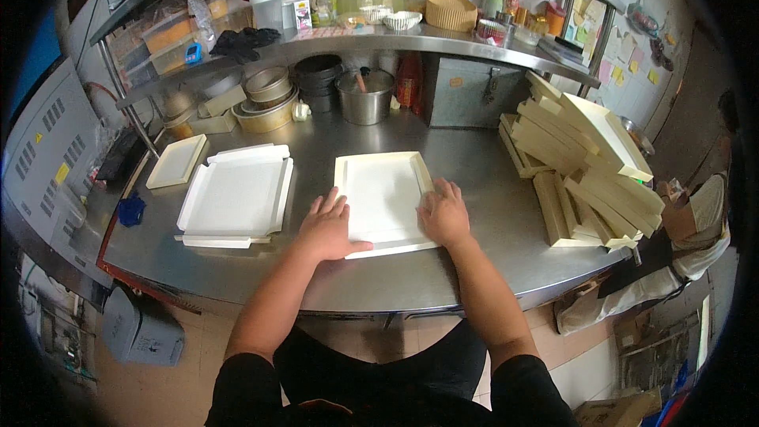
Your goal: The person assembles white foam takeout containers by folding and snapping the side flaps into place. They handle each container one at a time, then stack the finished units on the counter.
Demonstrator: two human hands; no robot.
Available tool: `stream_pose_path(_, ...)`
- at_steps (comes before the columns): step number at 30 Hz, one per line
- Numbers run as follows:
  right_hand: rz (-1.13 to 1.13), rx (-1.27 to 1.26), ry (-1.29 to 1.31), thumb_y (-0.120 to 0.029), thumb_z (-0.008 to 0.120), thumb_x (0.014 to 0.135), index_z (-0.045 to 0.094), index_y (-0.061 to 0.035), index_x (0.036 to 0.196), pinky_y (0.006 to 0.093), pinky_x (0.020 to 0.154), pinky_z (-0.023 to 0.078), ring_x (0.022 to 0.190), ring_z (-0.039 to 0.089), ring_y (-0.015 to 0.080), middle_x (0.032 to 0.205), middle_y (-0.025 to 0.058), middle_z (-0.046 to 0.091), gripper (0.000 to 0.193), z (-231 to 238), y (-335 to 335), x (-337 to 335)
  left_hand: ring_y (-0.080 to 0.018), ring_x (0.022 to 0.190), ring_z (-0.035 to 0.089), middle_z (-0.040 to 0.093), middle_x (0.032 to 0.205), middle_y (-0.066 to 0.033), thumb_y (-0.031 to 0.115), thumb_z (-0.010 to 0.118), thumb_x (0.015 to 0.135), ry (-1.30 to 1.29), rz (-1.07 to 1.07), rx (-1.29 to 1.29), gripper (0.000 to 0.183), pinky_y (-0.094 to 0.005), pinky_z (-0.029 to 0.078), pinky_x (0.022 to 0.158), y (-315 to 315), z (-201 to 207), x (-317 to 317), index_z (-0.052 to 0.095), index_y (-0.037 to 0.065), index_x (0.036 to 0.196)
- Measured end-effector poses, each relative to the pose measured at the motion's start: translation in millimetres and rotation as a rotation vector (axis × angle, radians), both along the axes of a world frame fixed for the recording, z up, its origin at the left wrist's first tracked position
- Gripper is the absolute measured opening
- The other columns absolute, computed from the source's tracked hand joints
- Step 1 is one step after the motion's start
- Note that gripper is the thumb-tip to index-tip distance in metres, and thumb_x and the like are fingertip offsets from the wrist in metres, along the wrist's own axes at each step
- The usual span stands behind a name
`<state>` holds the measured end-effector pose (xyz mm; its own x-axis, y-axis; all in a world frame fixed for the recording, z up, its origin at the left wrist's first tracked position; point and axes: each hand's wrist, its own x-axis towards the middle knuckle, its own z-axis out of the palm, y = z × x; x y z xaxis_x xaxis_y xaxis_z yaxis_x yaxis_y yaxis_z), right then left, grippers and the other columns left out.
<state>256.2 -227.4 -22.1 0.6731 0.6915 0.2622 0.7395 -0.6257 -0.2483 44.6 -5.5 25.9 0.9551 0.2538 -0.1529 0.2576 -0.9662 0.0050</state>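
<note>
A shallow white cardboard box tray (383, 198) with folded-up walls lies on the steel worktable in front of me. My left hand (326, 231) rests on its left wall, fingers spread and the thumb along the near edge. On the opposite side, my right hand (444, 213) is at the right wall with its fingers curled over the edge. To the left lies a flat, partly folded white cardboard blank (235, 194), its side flaps raised a little. Behind that is a smaller white cardboard tray (177, 162).
Folded cardboard trays (581, 162) are piled at the right. A lidded steel pot (365, 96), round pans (267, 95) and a grey metal box (472, 91) stand under the loaded shelf (411, 42). A blue object (131, 210) lies at far left. A person (672, 261) is at the right.
</note>
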Motion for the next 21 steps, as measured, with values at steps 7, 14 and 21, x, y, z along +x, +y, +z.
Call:
stream_pose_path(7,0.019,-0.081,0.189,-0.038,0.068,0.101,0.076,-0.0043,0.131,0.0459,0.125,0.045,0.153,0.049,0.0392,0.166,0.0182,0.052,0.045,25,-11,-25,-0.0388,0.165,0.034,0.049,0.168,-0.0237,0.061,0.064,0.104,-0.287,-0.043,-0.276,0.081,-0.0467,0.032,0.134,6,-8,-28,0.059,0.000,0.156)
stream_pose_path(14,0.077,-0.151,-0.109,-0.034,0.063,0.103,0.077,-0.0057,0.129,0.0489,0.120,0.049,0.144,0.058,0.0402,0.162,0.0164,0.056,0.041,16,-22,-8,-0.0319,0.146,0.058,0.075,0.138,-0.0090,-0.001,0.057,0.093,-0.608,-0.173,-0.119,0.038,-0.0443,0.043,0.128,44,-31,-2,0.081,0.009,0.121)
stream_pose_path(21,0.535,-0.029,0.137,-0.046,0.082,0.091,0.076,-0.0094,0.132,0.0497,0.111,0.054,0.128,0.067,0.0380,0.135,0.0153,0.072,0.055,42,-3,-104,-0.0315,0.108,0.072,0.078,0.109,-0.0063,0.024,0.079,0.095,-0.590,-0.365,-0.098,0.017,-0.0465,0.058,0.099,-4,-43,-26,0.079,0.009,0.105)
